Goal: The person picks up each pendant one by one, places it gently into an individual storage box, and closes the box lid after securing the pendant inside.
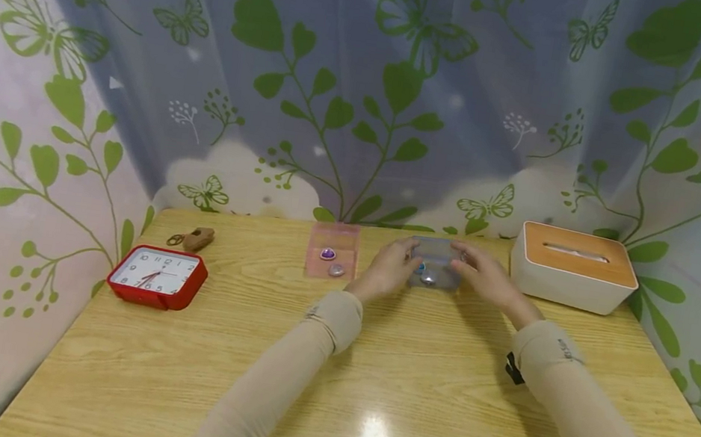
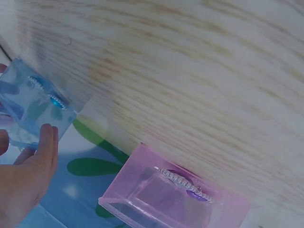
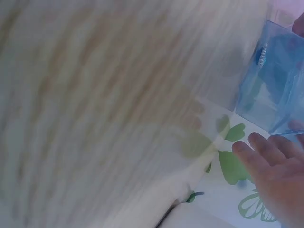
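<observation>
A translucent blue box (image 1: 432, 255) stands at the back of the table between my two hands. Inside it lie a blue gem piece with a silver beaded rim (image 2: 58, 101) and a silvery gem piece (image 1: 428, 278). My left hand (image 1: 389, 266) is at the box's left side, its fingers fairly straight along the wall. On the opposite side, my right hand (image 1: 490, 277) has loosely extended fingers (image 3: 263, 149) beside the box's edge. Firm contact is unclear for either hand. Left of them sits a translucent pink box (image 1: 313, 262) holding a purple gem piece (image 1: 328, 254) and a silvery one (image 1: 337, 270).
A red-framed clock (image 1: 158, 277) lies at the left, with a small brown object with a ring (image 1: 198, 238) behind it. At the back right stands a white tissue box with a wooden lid (image 1: 569, 278). A leaf-patterned curtain (image 1: 335, 141) borders the table.
</observation>
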Available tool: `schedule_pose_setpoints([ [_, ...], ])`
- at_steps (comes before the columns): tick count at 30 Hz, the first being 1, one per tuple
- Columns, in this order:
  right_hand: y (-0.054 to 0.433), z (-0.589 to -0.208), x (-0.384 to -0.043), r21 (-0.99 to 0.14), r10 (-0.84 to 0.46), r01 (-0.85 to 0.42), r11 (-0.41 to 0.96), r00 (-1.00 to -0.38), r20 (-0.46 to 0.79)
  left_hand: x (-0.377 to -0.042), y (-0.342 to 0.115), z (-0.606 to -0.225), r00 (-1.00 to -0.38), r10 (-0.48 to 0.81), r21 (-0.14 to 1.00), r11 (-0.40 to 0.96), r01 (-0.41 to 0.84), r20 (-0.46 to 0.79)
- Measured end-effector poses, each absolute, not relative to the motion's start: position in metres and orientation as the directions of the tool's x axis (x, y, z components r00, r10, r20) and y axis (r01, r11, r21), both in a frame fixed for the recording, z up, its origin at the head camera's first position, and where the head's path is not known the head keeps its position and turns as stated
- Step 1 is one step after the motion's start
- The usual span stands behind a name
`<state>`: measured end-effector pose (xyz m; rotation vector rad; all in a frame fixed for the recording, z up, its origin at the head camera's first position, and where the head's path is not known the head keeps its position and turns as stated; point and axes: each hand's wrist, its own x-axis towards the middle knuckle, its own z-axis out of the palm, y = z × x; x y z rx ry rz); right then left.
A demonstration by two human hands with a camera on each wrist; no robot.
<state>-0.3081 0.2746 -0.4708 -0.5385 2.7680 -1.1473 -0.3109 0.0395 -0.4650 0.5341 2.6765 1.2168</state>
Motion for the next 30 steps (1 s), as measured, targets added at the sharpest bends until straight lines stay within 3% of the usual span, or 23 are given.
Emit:
schedule_pose_setpoints([
  [18,0.266,-0.47,-0.305,-0.609,-0.273,-0.199,0.767,-0.962,-0.03,-0.312,0.049,-0.476,-0.947,0.316,0.68,0.681,0.27,0.06],
  [30,0.259,-0.459,-0.303,-0.642,-0.282,-0.269,0.718,-0.956,0.086,-0.301,0.039,-0.452,-0.941,0.338,0.714,0.654,0.251,0.022],
])
